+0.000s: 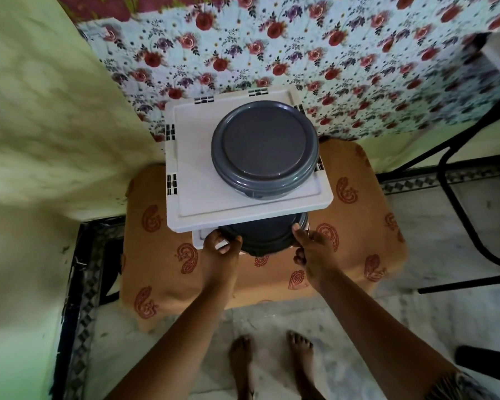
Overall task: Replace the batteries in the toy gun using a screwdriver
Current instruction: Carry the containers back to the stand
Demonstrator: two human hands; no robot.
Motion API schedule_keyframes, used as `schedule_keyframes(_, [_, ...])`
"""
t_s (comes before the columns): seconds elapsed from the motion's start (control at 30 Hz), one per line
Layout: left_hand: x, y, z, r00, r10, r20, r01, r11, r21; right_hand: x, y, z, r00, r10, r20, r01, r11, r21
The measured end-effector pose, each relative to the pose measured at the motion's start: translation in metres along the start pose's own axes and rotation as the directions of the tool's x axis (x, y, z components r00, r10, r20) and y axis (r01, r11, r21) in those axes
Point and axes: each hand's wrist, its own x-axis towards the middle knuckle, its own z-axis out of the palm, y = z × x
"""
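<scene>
Evidently searching, the person's left hand (218, 249) and right hand (309, 249) curled around a grey container (267, 241) at the front edge of a white drawer unit (191, 174). Neither toy gun nor screwdriver showed.

Left grip (218, 249): forearm bare, extended toward 12 o'clock; fingers curled, thumb angled toward 2 o'clock. Right grip (312, 249): forearm bare, extended toward 11 o'clock; fingers curled at its 9 o'clock side. Grips near, apart. Bare feet (272, 362) at 6 o'clock.
</scene>
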Motion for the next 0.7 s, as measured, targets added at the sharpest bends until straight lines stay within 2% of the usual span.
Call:
schedule_keyframes(0.37, [-0.002,0.006,0.002,0.989,0.045,-0.143,-0.049,0.999,-0.023,0.002,-0.005,0.005,0.997,-0.078,0.001,0.077,0.989,-0.123])
schedule_keyframes(0.6, [0.006,-0.001,0.001,1.000,-0.023,0.021,0.024,1.000,-0.020,0.008,-0.004,0.009,0.992,-0.086,-0.094,0.064,0.974,-0.219])
schedule_keyframes(0.7, [-0.002,0.001,-0.006,0.998,-0.043,0.052,0.043,0.999,-0.015,-0.006,-0.003,0.007,0.980,-0.139,-0.142,0.093,0.951,-0.294])
